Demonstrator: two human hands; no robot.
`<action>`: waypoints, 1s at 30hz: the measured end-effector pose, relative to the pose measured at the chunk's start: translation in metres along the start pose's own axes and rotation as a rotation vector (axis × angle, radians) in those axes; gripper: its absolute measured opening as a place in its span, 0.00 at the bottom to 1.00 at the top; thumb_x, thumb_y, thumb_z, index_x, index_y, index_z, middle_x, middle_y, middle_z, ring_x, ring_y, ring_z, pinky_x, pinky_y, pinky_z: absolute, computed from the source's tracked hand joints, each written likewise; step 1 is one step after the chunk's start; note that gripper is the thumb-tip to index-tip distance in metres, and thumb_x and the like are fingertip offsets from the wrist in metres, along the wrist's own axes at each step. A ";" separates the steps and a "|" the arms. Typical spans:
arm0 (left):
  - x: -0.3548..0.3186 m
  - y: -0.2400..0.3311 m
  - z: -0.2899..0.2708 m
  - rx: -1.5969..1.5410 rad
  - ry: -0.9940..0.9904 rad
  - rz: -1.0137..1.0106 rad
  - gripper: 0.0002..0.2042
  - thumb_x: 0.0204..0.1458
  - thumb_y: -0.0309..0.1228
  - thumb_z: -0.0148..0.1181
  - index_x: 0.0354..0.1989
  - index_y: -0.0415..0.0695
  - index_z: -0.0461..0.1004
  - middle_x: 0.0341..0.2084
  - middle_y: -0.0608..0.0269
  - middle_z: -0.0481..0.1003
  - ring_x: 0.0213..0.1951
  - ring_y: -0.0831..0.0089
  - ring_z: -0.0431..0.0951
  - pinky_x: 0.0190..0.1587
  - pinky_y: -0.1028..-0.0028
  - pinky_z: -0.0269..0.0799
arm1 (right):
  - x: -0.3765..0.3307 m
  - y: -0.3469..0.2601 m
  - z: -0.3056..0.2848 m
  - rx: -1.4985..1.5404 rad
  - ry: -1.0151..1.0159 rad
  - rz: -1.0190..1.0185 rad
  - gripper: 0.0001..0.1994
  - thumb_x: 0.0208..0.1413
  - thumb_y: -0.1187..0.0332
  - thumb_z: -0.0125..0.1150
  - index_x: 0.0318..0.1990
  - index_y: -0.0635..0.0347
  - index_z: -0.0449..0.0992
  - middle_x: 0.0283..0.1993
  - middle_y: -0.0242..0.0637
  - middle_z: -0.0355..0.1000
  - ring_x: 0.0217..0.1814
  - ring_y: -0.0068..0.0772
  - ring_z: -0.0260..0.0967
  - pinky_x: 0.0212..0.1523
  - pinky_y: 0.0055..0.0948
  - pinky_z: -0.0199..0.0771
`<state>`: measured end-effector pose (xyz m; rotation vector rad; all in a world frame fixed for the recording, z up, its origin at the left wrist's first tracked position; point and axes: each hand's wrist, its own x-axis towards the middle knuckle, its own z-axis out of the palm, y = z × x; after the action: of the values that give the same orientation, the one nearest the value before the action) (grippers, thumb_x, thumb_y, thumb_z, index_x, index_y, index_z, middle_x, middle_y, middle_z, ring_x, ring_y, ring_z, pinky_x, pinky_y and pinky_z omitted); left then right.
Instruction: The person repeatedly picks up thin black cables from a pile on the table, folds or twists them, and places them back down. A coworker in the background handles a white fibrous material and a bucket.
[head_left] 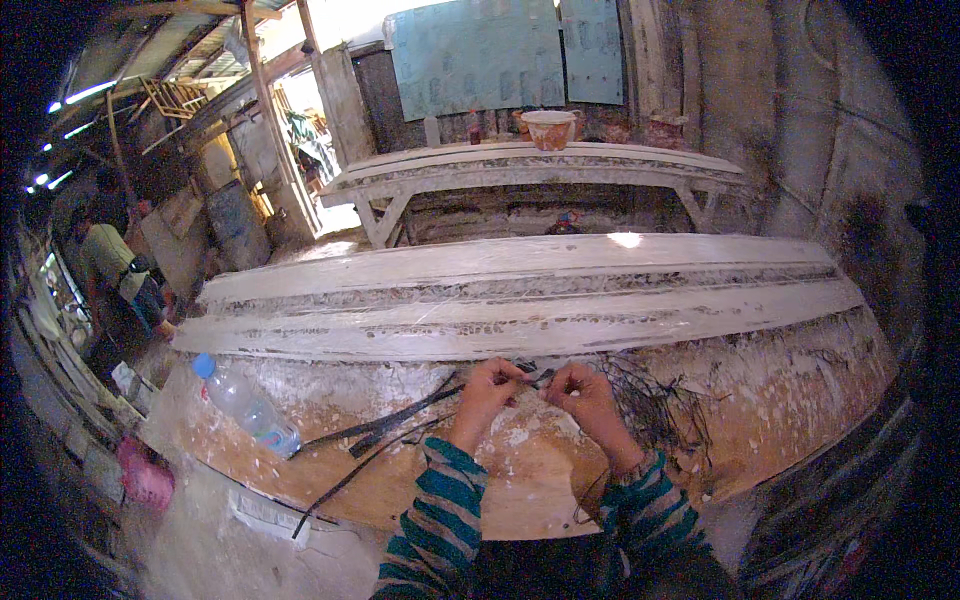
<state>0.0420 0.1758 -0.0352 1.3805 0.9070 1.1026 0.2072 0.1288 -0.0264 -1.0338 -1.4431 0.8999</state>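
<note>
Above the near part of the worktable, my left hand (491, 391) and my right hand (585, 397) face each other with fingers pinched. A thin dark strip (541, 379) spans the small gap between them, one end in each pinch. To the left of my left hand, several long black strips (390, 417) lie across the table, and one hangs over its front edge. A tangled heap of thin black strands (665, 408) spreads beside my right hand. Striped green and grey sleeves cover both my forearms.
A clear plastic bottle with a blue cap (245, 402) lies on the table's left side. Long whitish planks (520, 305) run across behind my hands. Farther back, a bench (420, 175) carries a bucket (549, 130). At far left stands another person (118, 265); a pink container (146, 474) sits below.
</note>
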 end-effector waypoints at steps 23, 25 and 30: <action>0.001 -0.002 -0.003 0.043 0.133 0.025 0.08 0.44 0.28 0.57 0.19 0.44 0.64 0.15 0.73 0.62 0.18 0.84 0.63 0.19 0.82 0.60 | 0.013 0.019 -0.020 -0.378 0.314 -0.292 0.04 0.39 0.78 0.60 0.24 0.62 0.72 0.36 0.37 0.67 0.41 0.31 0.64 0.41 0.29 0.64; 0.000 0.001 -0.009 -0.096 0.230 0.021 0.08 0.44 0.29 0.59 0.19 0.44 0.65 0.15 0.73 0.63 0.18 0.84 0.63 0.19 0.82 0.59 | 0.007 0.014 -0.014 -0.272 0.074 -0.110 0.04 0.40 0.76 0.61 0.24 0.63 0.71 0.38 0.37 0.66 0.43 0.32 0.64 0.44 0.29 0.64; -0.001 0.004 -0.013 -0.152 0.304 0.005 0.10 0.42 0.34 0.63 0.20 0.45 0.67 0.15 0.74 0.66 0.17 0.85 0.63 0.19 0.82 0.59 | -0.011 0.000 0.014 0.094 -0.495 -0.042 0.06 0.46 0.71 0.60 0.31 0.61 0.76 0.48 0.38 0.64 0.51 0.31 0.59 0.51 0.31 0.59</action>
<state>0.0288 0.1779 -0.0318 1.1091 1.0130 1.3807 0.1939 0.1182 -0.0314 -0.7348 -1.7999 1.2377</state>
